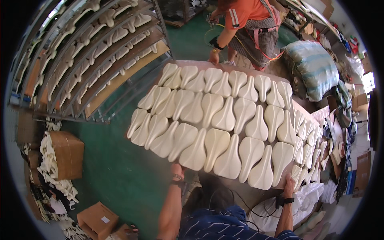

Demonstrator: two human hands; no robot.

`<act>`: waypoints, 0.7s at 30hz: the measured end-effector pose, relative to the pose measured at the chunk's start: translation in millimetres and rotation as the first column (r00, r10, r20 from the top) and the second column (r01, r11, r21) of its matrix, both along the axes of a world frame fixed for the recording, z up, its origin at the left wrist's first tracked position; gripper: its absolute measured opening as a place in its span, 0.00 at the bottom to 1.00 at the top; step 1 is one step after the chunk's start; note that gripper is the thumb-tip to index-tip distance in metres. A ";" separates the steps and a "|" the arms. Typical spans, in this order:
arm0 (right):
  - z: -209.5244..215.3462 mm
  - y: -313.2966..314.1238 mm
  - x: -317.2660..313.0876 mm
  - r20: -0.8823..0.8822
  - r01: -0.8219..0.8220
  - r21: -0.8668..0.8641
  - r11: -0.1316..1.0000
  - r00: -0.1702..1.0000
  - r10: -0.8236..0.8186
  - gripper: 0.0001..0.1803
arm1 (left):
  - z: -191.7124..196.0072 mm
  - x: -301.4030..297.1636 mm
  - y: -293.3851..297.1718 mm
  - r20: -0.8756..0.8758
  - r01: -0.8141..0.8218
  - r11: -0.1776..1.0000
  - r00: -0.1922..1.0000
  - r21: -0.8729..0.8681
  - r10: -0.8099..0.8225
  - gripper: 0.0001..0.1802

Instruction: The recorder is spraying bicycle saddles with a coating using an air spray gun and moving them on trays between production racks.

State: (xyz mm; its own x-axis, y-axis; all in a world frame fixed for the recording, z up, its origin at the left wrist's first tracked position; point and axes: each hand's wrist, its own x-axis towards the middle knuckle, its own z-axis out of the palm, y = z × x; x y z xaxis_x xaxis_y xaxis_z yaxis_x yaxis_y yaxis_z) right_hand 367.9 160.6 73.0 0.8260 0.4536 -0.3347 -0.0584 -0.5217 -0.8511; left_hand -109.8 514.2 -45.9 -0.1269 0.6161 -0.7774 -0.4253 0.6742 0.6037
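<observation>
Keep the board (280, 76) of cream saddle pads (224, 116) level: left hand (177, 168) and right hand (289, 185) each grip its near edge, matching the co-worker's hand (214, 57) opposite.

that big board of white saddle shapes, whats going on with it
Two people hold the board between them. The camera wearer grips the near edge, left hand under one corner and right hand at the other. A co-worker in an orange shirt holds the far edge with one hand. The board is packed with rows of cream saddle-shaped pieces, held above a green floor. A rack loaded with similar pieces stands to the left, and more of them spill from a cardboard box.
</observation>
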 end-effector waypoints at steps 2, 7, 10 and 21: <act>-2.8 2.9 -3.9 -0.045 0.028 0.019 0.999 0.999 -0.027 0.21 | 7.2 2.3 1.6 -0.007 0.023 1.000 1.000 0.003 -0.023 0.18; -5.2 1.0 -13.6 -0.154 -0.001 0.047 0.999 0.988 0.008 0.17 | 17.3 -6.0 24.7 -0.057 0.116 0.993 0.992 0.028 -0.115 0.19; 21.8 16.7 -55.3 -0.251 -0.046 0.044 0.998 0.966 0.056 0.14 | -1.6 -37.9 37.6 0.003 0.093 0.995 0.996 0.032 -0.093 0.20; 45.7 86.9 -330.4 -0.229 0.168 -0.004 0.986 0.959 -0.164 0.12 | -104.1 -210.6 181.5 0.007 0.322 0.942 0.946 -0.090 -0.323 0.18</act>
State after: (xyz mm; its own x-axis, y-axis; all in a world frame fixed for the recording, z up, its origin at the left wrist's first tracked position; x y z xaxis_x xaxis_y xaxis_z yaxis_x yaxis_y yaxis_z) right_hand 37.5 247.5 118.7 0.7926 0.3231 -0.5172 -0.3366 -0.4755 -0.8128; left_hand -320.4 695.8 -149.9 0.0612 0.5536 -0.8305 -0.1718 0.8255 0.5376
